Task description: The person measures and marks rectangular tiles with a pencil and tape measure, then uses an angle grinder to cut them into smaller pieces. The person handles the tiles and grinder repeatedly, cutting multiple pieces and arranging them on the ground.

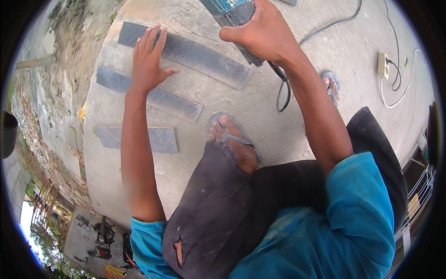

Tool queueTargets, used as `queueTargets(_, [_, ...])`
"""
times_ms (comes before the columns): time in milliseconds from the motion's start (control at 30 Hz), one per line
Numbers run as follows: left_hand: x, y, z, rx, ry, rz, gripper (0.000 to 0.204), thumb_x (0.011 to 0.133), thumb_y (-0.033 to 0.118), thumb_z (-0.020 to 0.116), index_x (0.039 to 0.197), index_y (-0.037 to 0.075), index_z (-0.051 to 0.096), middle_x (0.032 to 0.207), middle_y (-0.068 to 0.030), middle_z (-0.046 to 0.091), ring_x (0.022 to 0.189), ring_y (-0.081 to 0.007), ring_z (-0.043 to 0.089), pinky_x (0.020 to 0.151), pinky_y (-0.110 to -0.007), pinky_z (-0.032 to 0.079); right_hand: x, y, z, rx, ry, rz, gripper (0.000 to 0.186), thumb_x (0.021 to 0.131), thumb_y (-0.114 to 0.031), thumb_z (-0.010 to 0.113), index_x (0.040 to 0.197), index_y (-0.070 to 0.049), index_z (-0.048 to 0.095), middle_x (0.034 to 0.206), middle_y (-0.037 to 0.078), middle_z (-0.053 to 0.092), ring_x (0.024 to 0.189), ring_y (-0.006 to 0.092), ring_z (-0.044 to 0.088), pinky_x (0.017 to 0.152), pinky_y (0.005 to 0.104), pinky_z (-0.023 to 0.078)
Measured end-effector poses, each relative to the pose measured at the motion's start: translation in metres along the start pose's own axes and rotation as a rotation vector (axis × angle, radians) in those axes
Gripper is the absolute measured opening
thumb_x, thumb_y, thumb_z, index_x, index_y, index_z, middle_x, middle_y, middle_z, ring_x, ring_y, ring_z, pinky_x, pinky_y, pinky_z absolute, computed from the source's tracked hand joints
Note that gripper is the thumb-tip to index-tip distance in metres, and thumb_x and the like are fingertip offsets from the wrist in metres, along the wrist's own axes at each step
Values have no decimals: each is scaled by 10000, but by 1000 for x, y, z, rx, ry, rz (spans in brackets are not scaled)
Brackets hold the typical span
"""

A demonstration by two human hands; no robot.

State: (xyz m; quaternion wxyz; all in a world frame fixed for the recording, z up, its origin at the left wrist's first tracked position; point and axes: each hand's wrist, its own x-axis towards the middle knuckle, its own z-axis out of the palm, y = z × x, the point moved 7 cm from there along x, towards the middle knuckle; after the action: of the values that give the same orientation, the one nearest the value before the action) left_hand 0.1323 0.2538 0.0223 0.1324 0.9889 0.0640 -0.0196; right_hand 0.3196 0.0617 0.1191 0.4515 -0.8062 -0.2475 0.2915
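My right hand (267,35) is wrapped round the dark rear body of a teal corded power tool (228,10); its front end is cut off by the top of the picture. My left hand (149,65) is stretched out with fingers apart, over the left part of the farthest long grey tile strip (206,60). Whether the fingertips press on it is hard to tell. A second grey strip (174,103) lies nearer, partly behind my left wrist. Closer still is a shorter grey piece (162,139), crossed by my left forearm. Nothing is in my left hand.
A black cord (284,95) loops from the tool. On the right, a power socket block (383,65) with a plug and a white cable lies on the concrete floor (288,132). My sandalled feet stand near the strips. Rough soil borders the floor's left edge; machines (103,239) sit lower left.
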Motion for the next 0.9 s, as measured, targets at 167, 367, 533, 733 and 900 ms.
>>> queueTargets(167, [32, 19, 4, 23, -285, 154, 988, 637, 116, 926, 1510, 224, 477, 1559, -23, 435, 1421, -288, 439, 1157, -454, 437, -18, -6, -38, 250, -105, 208, 596, 691, -202, 766, 1213, 32, 602, 995, 182, 691, 924, 273, 673, 853, 375, 531])
queueTargets(367, [45, 20, 0, 38, -397, 174, 851, 672, 58, 884, 1435, 245, 555, 1463, -37, 514, 1350, -275, 508, 1056, -400, 526, -20, -4, -54, 141, 97, 143, 543, 692, -174, 761, 1166, 40, 606, 917, 141, 669, 872, 255, 660, 822, 375, 523])
queueTargets(533, [49, 23, -4, 46, -382, 272, 782, 668, 33, 850, 1383, 200, 580, 1400, -39, 561, 1293, -286, 542, 1044, -401, 524, -25, 6, -63, 87, 120, 159, 538, 693, -173, 763, 1160, 42, 603, 982, 171, 672, 922, 268, 660, 845, 371, 517])
queueTargets(733, [51, 25, -4, 73, -361, 321, 764, 656, 36, 845, 1361, 169, 584, 1374, -42, 584, 1293, -281, 545, 1044, -402, 518, -30, 1, -79, 113, 160, 233, 572, 698, -156, 755, 1205, 45, 579, 1013, 175, 673, 938, 275, 666, 860, 387, 517])
queueTargets(900, [52, 27, -10, 102, -296, 349, 727, 617, 13, 855, 1291, 132, 609, 1344, -32, 604, 1270, -260, 562, 1043, -393, 515, -30, -8, -82, 76, 186, 210, 583, 701, -146, 745, 1225, 42, 572, 1028, 173, 670, 949, 276, 664, 875, 393, 515])
